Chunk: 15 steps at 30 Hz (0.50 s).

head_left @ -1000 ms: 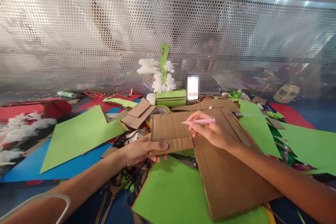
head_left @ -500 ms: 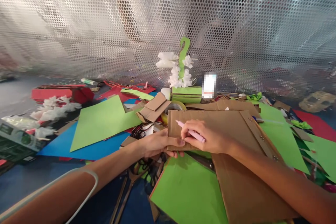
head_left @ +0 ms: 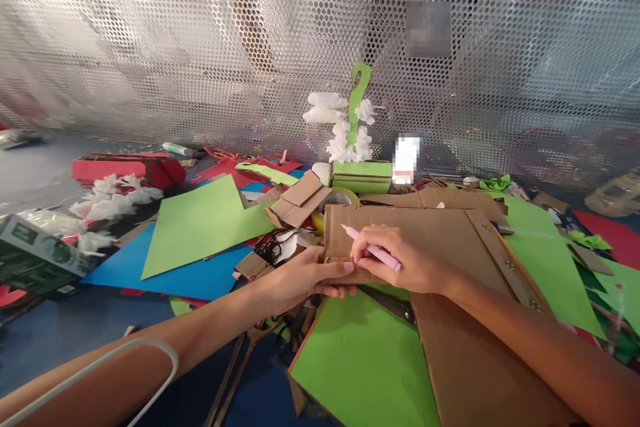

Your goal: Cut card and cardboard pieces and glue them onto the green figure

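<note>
Both hands are at work near the middle of the scene. Thumb on top and fingers curled beneath, the left hand [head_left: 305, 277] grips the near left corner of a large brown cardboard sheet [head_left: 440, 230]. Pinched in the right hand [head_left: 395, 257] is a pink pen [head_left: 385, 257], its narrow end pointing far and left above the cardboard; whether the tip touches the surface, I cannot tell. The right hand's fingers are close to the left thumb.

Near the cardboard lies a bright green sheet [head_left: 365, 367], with a dark metal blade [head_left: 393, 305] between the two, partly hidden. Just beyond the cardboard's far left corner are a tape roll [head_left: 353, 197] and a folded cardboard piece [head_left: 301, 203]. Farther back sits a green box [head_left: 363, 177], with a hooked green strip [head_left: 359, 97] rising above it between white bundles [head_left: 340, 140]. Right of the box stands a bright, blurred rectangle [head_left: 404, 163].

To the left, a light green sheet [head_left: 195, 223] overlaps a blue sheet [head_left: 123, 267]; beyond them is a red box [head_left: 113, 170] with white tufts [head_left: 113, 197] before it. More green paper [head_left: 550, 260] lies right, and a perforated metal panel [head_left: 300, 33] spans the far side.
</note>
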{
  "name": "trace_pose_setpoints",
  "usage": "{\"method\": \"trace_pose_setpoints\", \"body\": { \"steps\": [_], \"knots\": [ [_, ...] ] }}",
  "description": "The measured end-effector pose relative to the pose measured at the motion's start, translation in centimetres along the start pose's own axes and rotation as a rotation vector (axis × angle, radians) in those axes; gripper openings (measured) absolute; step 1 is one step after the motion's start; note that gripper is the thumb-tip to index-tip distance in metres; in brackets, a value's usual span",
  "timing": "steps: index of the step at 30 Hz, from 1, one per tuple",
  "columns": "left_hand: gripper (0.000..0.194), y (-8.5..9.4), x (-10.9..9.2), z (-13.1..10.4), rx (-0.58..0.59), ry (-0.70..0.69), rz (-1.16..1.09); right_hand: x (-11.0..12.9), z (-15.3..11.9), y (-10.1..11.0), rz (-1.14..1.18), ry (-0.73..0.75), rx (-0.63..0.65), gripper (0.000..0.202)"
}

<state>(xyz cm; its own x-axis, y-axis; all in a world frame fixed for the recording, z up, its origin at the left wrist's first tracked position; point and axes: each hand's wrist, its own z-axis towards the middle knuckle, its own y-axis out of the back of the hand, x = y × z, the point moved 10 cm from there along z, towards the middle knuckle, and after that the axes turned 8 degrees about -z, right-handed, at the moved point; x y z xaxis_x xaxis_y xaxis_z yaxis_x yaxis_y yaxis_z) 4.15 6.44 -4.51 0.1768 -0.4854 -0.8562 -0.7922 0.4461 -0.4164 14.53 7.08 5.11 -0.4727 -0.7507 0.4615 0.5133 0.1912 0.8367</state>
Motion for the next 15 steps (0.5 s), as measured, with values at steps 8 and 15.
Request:
{"method": "trace_pose_setpoints", "body": {
  "steps": [8, 15],
  "knots": [
    [0.057, 0.8, 0.2, -0.8, -0.081, -0.054, 0.079, 0.4, 0.1, -0.4, 0.045, 0.033, 0.009, 0.008],
    [0.122, 0.9, -0.4, -1.9, -0.131, -0.247, 0.133, 0.3, 0.0, -0.2, 0.062, 0.032, 0.002, 0.007]
  ]
}}
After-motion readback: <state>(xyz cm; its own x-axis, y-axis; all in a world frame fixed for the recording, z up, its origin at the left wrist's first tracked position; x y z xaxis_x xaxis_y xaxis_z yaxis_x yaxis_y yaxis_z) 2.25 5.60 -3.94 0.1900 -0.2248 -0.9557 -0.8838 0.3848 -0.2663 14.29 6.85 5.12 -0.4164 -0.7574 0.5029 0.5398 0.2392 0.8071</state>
